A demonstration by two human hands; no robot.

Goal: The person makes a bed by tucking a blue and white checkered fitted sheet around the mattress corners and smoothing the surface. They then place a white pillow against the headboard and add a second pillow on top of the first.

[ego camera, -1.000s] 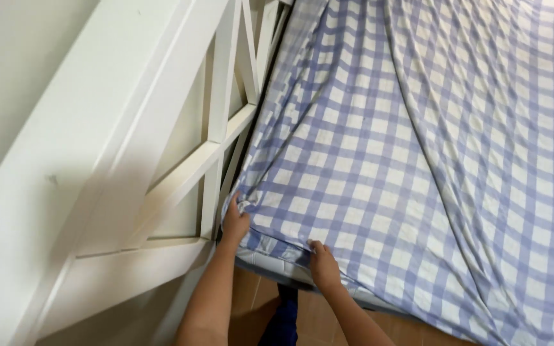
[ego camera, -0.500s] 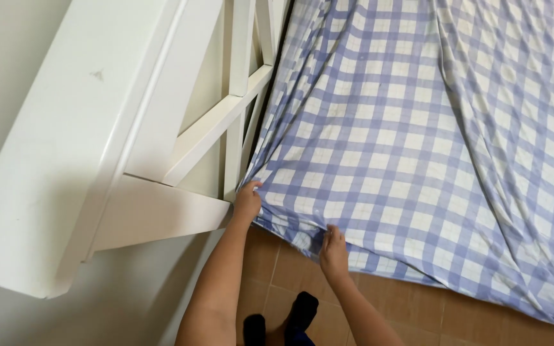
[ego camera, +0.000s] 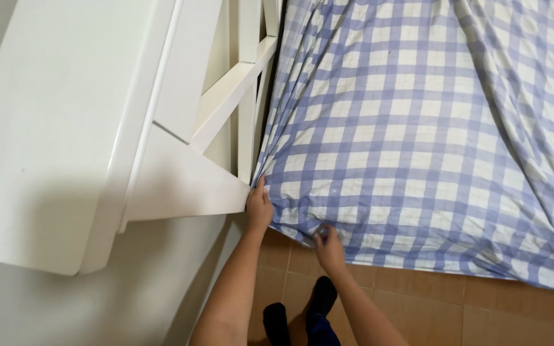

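The blue-and-white checked bedsheet (ego camera: pixel 418 147) lies spread over the mattress, its near corner hanging at the bed's edge beside the white bed frame (ego camera: pixel 226 96). The left hand (ego camera: pixel 259 208) presses at that corner right against the frame's upright, fingers curled into the cloth where folds fan out, so the sheet is being held taut there. The right hand (ego camera: pixel 329 250) is just beside it along the lower hem, fingers pinched on a small gathered bunch of fabric, apparently to keep the edge from slipping. Below, the tiled floor (ego camera: pixel 456 307) shows, with the person's dark-socked feet (ego camera: pixel 302 314) standing close to the bed.
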